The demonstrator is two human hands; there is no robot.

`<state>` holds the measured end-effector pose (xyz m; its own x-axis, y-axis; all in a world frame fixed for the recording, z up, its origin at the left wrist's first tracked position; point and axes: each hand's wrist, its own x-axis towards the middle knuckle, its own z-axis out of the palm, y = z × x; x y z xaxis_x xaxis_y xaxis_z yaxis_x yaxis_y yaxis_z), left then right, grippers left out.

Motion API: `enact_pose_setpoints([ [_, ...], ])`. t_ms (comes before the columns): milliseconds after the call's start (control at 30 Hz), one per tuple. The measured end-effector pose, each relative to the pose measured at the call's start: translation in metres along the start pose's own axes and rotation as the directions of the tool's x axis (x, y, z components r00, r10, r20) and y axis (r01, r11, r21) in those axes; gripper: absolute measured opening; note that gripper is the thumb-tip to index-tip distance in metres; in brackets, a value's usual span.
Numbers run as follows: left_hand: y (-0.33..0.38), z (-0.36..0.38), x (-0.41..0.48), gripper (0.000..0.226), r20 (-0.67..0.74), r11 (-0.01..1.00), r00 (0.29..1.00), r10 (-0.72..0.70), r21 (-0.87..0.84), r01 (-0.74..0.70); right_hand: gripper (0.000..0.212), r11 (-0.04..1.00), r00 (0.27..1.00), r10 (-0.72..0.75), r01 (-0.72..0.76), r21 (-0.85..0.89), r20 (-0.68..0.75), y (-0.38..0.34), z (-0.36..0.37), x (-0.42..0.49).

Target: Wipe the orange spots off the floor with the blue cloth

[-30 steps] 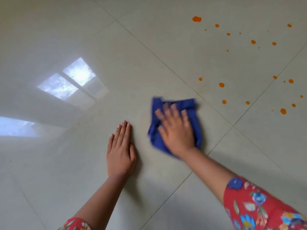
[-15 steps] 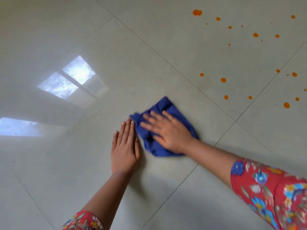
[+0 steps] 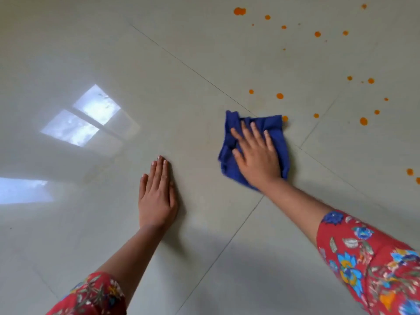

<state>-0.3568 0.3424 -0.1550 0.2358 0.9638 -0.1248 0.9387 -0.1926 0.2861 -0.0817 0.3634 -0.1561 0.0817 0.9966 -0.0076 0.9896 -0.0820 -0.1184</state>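
A crumpled blue cloth lies on the pale tiled floor, and my right hand presses flat on it with fingers spread. The cloth's far right corner touches an orange spot. Several more orange spots are scattered beyond it towards the upper right, the biggest orange spot near the top edge. My left hand rests flat on the floor to the left of the cloth, fingers straight and together, holding nothing.
The glossy tiles show thin grout lines crossing near the cloth. A bright window reflection lies on the floor at the left. Two further orange spots sit at the right edge.
My right hand has slid the cloth to the right and away from my left hand, up to the nearest orange spot. My left hand stays planted on the floor.
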Motion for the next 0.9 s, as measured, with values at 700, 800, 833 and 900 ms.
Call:
enact_pose_setpoints([
  [700,0.105,0.017,-0.056,0.059,0.197,0.889,0.878,0.437,-0.243,-0.388,0.052,0.975,0.970,-0.207,0.194,0.106,0.129,0.067,-0.008,-0.247],
  [800,0.123,0.015,-0.063,0.060,0.230,0.837,0.811,0.539,-0.251,-0.485,0.043,0.950,0.980,0.198,-0.196,0.244,0.014,0.123,-0.027,-0.289],
  [833,0.130,0.015,-0.065,0.060,0.243,0.821,0.788,0.566,-0.258,-0.510,0.040,0.824,0.907,0.420,-0.396,0.406,0.032,0.136,-0.036,-0.294],
  [900,0.147,0.012,-0.069,0.060,0.261,0.790,0.748,0.611,-0.271,-0.551,0.040,0.216,0.568,0.787,-0.620,0.755,0.242,0.147,-0.060,-0.296],
])
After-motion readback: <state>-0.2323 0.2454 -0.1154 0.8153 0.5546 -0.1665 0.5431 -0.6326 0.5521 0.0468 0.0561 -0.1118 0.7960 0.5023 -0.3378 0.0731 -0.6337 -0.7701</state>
